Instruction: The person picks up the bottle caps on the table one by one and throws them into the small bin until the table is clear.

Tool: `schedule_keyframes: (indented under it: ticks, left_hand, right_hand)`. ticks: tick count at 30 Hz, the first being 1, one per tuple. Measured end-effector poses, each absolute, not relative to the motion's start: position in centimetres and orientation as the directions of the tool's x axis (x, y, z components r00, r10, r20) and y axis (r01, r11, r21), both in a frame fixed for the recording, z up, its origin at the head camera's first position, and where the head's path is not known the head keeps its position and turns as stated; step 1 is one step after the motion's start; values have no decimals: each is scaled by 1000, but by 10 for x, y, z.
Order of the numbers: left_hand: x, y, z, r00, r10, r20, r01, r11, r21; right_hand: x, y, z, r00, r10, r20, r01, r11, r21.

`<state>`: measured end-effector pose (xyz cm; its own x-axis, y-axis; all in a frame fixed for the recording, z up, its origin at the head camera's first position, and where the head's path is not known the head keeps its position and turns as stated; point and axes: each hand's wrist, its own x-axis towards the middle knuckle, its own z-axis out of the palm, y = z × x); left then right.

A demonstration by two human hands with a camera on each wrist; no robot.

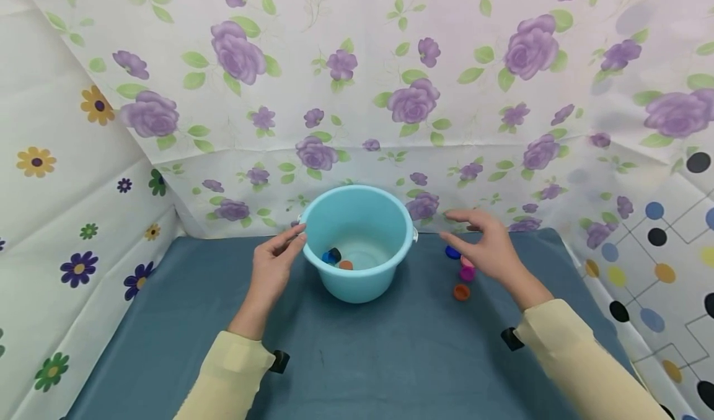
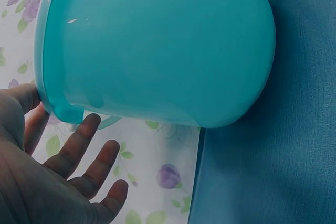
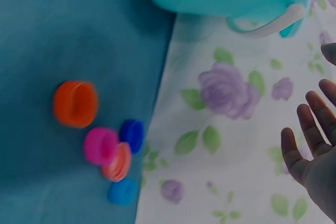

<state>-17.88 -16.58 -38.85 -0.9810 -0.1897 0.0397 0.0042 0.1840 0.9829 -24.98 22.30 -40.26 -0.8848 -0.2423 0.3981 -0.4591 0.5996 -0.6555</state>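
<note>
A: Location of the bucket?
B: The bucket (image 1: 357, 287) stands upright on the bench (image 1: 357, 358), at its far edge near the flowered cloth (image 1: 334, 98). Small caps lie inside.
A: Condition of the hands?
B: Left hand (image 1: 271, 262): thumb and forefinger meet the rim, remaining fingers spread; whether the rim is pinched I cannot tell. Right hand (image 1: 491, 246): fingers parted, nothing held, raised near the loose caps.
A: Loose items?
B: To the bucket's right: orange cap (image 3: 63, 103), magenta cap (image 3: 97, 146), salmon cap (image 3: 123, 163), dark blue cap (image 3: 132, 136), light blue cap (image 3: 122, 192). All but the orange one sit bunched.
A: Principal risks?
B: In my judgement, a grasp in the bunch could scatter its neighbours, being so close together. The dark blue one, near the bench edge, could be pushed off. A pull by the left hand at the high rim could tip the bucket and spill its contents.
</note>
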Motion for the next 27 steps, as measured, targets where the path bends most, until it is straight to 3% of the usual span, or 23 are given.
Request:
schedule_keyframes:
  ticks: [13,27]
  left_hand:
    - [-179,-165,-388,-980,-192,46,9,185,983]
    - [-179,-164,-388,-979,-197,46,9,183,983]
  right_hand:
    - [-232,260,-447,-942,-187,277,-325,701,-634]
    - [-228,280,-496,-955,-268,124,-287,747,-599]
